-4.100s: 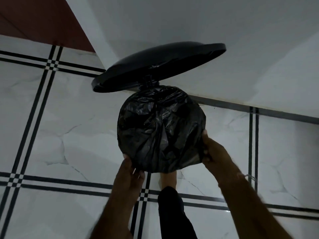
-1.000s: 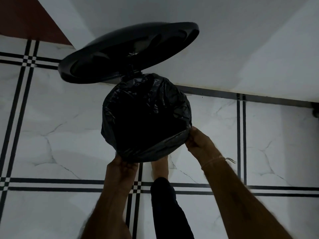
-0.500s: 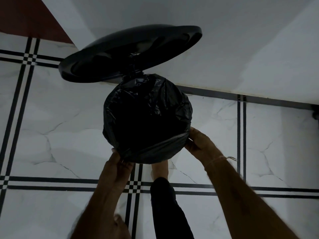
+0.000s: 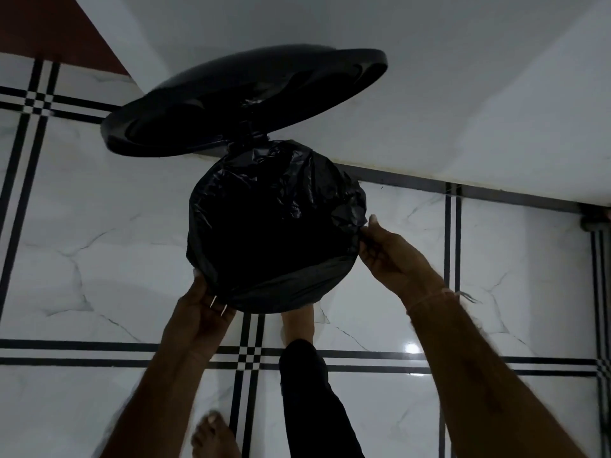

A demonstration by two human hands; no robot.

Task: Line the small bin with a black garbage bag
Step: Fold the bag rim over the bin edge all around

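A small round bin stands on the floor, its body fully wrapped by a black garbage bag (image 4: 277,226) folded over the rim. The round black lid (image 4: 238,100) is tipped up behind it. My left hand (image 4: 201,309) pinches the bag's edge at the near-left of the rim. My right hand (image 4: 386,252) pinches the bag at the right side of the rim. A foot (image 4: 297,322) rests at the bin's base, partly hidden under the bag.
White marble floor tiles with black double lines (image 4: 248,355) surround the bin. A white wall (image 4: 429,94) rises just behind it, with a red-brown panel (image 4: 43,24) at the far left. A dark trouser leg (image 4: 314,398) and a second bare foot (image 4: 215,438) are near me.
My right hand has slid up along the right of the rim, tugging the bag. My left hand has shifted left along the near edge. The view has drifted slightly.
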